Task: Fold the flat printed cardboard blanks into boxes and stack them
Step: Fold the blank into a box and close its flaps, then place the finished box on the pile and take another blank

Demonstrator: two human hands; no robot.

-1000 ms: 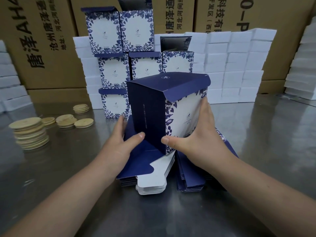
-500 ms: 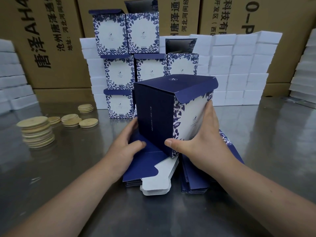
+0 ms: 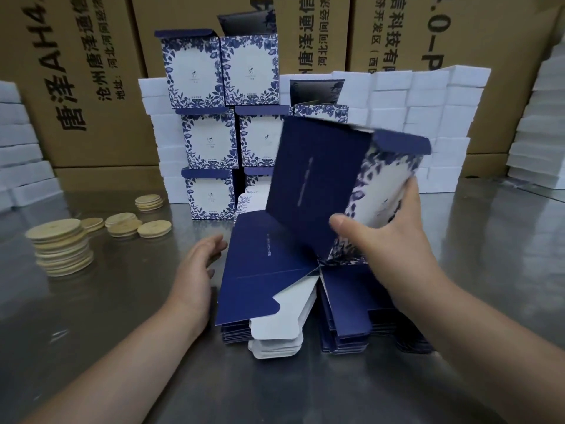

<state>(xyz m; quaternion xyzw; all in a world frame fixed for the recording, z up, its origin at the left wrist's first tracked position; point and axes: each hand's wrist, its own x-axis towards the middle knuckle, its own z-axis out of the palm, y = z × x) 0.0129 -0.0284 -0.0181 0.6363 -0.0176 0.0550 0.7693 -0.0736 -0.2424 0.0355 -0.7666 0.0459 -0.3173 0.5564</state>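
A folded navy and white floral box (image 3: 318, 185) tilts to the right above the table, its top flap sticking out. My right hand (image 3: 388, 237) grips its lower right part, thumb on the navy side, fingers on the floral face. My left hand (image 3: 198, 267) hangs with relaxed fingers just left of the flat blanks, touching nothing. Two piles of flat navy blanks (image 3: 263, 280) lie under the box in front of me. Behind them stands a stack of finished floral boxes (image 3: 211, 139), three rows high.
Round wooden lids (image 3: 61, 249) are piled at the left on the steel table (image 3: 122, 347), with a few loose ones behind. White foam blocks (image 3: 428, 117) are stacked at the back, left and right. Large brown cartons (image 3: 91, 71) form the rear wall.
My left hand has let go and drawn back to the left. My right hand alone has lifted the box and tipped it to the right.
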